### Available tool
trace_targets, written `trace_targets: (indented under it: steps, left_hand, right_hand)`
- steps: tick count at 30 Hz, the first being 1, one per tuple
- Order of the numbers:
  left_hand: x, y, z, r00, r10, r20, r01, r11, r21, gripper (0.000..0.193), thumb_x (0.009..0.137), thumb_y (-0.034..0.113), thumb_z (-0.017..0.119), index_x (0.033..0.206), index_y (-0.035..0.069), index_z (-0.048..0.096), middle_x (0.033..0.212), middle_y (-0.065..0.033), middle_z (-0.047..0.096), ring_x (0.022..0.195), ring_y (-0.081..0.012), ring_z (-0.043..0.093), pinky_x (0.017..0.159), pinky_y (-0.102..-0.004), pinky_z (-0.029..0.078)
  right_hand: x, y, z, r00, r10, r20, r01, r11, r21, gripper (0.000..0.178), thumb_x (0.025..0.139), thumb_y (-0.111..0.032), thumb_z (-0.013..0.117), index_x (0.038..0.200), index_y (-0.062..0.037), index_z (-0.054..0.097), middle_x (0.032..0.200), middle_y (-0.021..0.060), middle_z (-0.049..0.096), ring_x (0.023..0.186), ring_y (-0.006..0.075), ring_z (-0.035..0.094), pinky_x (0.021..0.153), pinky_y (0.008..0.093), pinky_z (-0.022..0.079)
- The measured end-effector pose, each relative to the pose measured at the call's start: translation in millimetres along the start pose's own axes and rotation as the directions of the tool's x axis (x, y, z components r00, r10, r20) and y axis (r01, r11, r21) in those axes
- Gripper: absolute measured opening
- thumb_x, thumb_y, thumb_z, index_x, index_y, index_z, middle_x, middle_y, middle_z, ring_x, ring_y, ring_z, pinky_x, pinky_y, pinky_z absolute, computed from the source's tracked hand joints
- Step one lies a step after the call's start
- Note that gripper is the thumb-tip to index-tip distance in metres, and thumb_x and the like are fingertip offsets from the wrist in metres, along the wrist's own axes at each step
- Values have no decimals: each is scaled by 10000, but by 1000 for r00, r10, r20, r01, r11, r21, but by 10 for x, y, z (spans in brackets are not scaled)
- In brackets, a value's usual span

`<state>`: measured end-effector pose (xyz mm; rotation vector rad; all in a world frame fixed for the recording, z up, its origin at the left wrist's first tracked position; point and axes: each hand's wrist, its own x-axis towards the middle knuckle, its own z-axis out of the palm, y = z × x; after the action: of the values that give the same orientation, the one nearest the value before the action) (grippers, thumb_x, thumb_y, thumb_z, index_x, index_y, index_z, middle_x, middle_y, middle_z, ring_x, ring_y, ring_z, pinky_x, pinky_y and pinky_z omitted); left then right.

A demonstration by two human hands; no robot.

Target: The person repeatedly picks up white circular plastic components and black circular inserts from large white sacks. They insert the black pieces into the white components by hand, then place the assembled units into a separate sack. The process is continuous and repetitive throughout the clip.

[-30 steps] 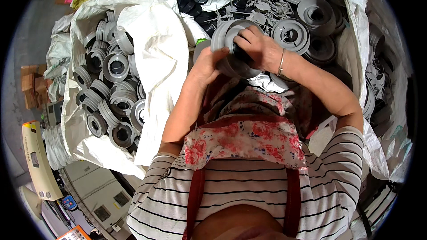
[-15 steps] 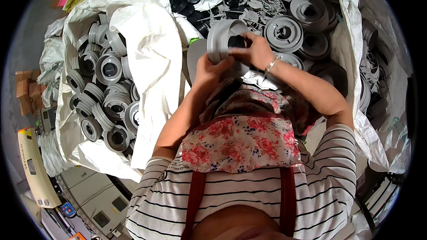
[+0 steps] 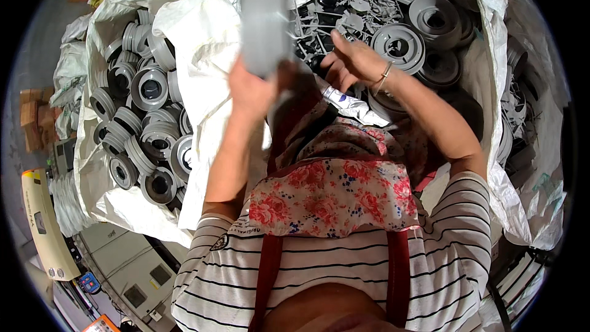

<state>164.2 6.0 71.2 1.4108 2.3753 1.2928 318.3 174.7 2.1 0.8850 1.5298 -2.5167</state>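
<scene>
At left, a white sack (image 3: 212, 55) holds grey ribbed fittings (image 3: 136, 88). By the sack's right-hand edge, the left hand (image 3: 253, 89) grips a raised grey cylindrical part (image 3: 264, 24), blurred. Nearer the centre, the right hand (image 3: 356, 64) stands open, fingers loosely bent, near a heap of thin grey pieces (image 3: 353, 23); farther right lie wide grey flanged rings (image 3: 378, 43).

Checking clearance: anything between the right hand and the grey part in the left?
Nothing visibly blocks the right hand from the blurred grey part; the gap shows loose grey bits below. A black piece shows beside that hand, height unclear.
</scene>
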Motion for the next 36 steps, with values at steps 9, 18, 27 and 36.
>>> trace_targets:
  steps: [9,18,27,36]
  left_hand:
    - [450,-224,-137,989,-149,7,131,845,-518,609,794,178,710,1287,-53,437,1250,-195,509,1085,-244,537,935,-307,422]
    - [-49,-778,858,833,-298,466,527,175,-832,298,819,165,576,1042,-33,593,942,-106,623,868,-155,580,787,-268,436]
    - [52,-883,531,808,-425,409,576,421,-701,160,820,64,561,916,-44,629,800,-112,663,682,-168,620,652,-278,500]
    - [-84,-561,577,787,-460,412,572,291,-767,256,827,116,575,1022,-50,567,928,-121,625,840,-200,601,789,-308,472]
  right_hand:
    - [-50,533,-1434,978,-107,-178,-208,-526,-825,663,671,-420,729,1160,-16,537,1160,204,578,1164,276,507,1010,480,289]
    - [210,-242,-416,972,-230,53,195,908,372,510,956,-420,385,982,46,590,758,149,655,616,227,642,593,337,550]
    - [1694,948,-611,958,-199,206,238,152,-959,376,835,-244,520,1103,14,577,1105,218,602,1025,371,582,871,383,466]
    - [523,292,-181,697,-682,-222,-19,292,-956,276,771,-247,675,949,-43,620,1022,143,585,941,320,566,836,371,475]
